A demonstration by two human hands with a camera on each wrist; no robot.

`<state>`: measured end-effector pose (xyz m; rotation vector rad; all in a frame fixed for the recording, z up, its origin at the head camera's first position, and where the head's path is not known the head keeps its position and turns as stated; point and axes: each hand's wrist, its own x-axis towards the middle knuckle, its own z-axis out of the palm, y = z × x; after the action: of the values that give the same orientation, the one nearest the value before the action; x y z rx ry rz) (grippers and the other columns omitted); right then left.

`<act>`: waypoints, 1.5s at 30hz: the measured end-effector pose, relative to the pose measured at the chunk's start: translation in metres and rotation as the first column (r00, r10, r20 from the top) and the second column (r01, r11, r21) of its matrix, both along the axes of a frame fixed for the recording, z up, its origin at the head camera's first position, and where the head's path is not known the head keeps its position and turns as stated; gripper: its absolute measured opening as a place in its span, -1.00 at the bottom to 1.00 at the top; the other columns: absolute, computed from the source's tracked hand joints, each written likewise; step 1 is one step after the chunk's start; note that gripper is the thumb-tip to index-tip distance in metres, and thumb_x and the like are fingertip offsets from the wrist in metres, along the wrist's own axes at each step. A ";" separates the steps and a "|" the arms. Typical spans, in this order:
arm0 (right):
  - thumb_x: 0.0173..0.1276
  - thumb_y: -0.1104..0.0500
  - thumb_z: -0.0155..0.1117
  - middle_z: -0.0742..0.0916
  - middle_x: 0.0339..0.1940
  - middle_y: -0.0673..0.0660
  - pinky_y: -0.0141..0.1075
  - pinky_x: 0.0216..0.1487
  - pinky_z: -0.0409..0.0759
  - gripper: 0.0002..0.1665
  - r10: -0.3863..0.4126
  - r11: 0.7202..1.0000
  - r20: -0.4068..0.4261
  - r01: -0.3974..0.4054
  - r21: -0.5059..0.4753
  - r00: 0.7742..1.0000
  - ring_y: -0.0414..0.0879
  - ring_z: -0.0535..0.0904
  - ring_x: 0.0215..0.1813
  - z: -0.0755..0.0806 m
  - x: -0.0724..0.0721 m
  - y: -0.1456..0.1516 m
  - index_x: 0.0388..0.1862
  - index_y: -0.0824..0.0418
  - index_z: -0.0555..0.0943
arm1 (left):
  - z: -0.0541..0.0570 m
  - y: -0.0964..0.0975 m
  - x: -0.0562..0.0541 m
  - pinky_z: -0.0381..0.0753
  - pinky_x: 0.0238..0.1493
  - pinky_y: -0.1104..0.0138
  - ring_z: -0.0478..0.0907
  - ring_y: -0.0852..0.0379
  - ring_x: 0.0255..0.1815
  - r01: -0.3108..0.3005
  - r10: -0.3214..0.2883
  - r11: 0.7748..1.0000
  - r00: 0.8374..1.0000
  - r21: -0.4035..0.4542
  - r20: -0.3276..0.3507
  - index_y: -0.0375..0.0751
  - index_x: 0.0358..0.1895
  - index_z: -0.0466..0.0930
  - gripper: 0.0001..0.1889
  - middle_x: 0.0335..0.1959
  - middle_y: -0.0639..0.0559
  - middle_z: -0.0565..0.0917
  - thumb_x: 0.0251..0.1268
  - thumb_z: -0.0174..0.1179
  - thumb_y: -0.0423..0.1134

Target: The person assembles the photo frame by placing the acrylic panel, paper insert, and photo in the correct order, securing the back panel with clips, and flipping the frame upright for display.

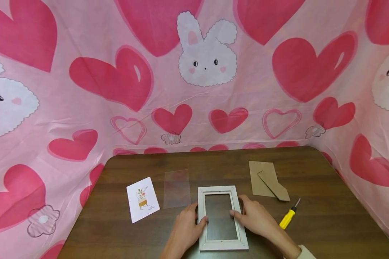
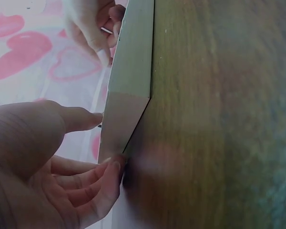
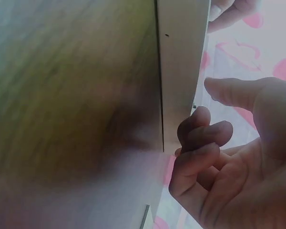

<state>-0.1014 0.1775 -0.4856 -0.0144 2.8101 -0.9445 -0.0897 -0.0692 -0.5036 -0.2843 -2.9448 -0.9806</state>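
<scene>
Heart-print hangings (image 1: pixel 207 97) round a wooden table (image 1: pixel 218 171) show a booth.

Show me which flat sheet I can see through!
The clear sheet, lying between the flower card and the white frame. The dark tabletop shows through it, while the flower card and the brown board hide what's under them.

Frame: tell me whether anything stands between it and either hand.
Nothing visible does. The left hand grips the left side of the frame; the right hand is at its right side. The clear sheet and screwdriver lie outside the hands, not in between.
</scene>
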 end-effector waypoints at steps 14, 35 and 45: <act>0.37 -0.05 0.49 0.54 -0.59 -0.03 -0.36 -0.58 0.28 -0.25 0.006 1.000 -0.062 -0.007 -0.018 0.998 -0.18 0.39 -0.60 0.022 -0.011 -0.012 0.38 0.34 0.52 | 0.007 -0.007 -0.002 0.50 -0.37 0.25 0.45 0.26 -0.45 -0.055 0.053 0.997 0.998 -0.045 -0.040 -0.28 0.13 0.68 -0.49 -0.44 0.14 0.57 0.26 0.48 0.01; 0.37 -0.05 0.50 0.57 -0.64 -0.16 -0.38 -0.54 0.36 -0.39 0.150 0.986 -0.205 -0.161 -0.039 0.967 -0.31 0.43 -0.61 0.041 -0.032 -0.053 0.26 0.27 0.62 | 0.016 -0.035 -0.025 0.48 -0.36 0.31 0.43 0.28 -0.47 -0.205 0.207 0.978 0.978 0.039 -0.040 -0.31 0.26 0.58 -0.47 -0.40 0.08 0.60 0.33 0.43 -0.10; 0.41 -0.02 0.46 0.61 -0.58 -0.13 -0.38 -0.53 0.42 -0.40 0.220 0.970 -0.210 -0.237 -0.062 0.953 -0.30 0.46 -0.58 0.051 -0.039 -0.073 0.27 0.31 0.60 | 0.017 -0.052 -0.036 0.64 -0.20 0.15 0.58 0.07 -0.25 -0.272 0.275 0.960 0.961 0.065 -0.041 -0.36 0.22 0.63 -0.53 -0.15 -0.14 0.66 0.36 0.40 -0.16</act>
<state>-0.1408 0.1046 -0.4348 -0.4629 2.8604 -1.0591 -0.1262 -0.1213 -0.4867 0.0983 -2.8021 -1.0017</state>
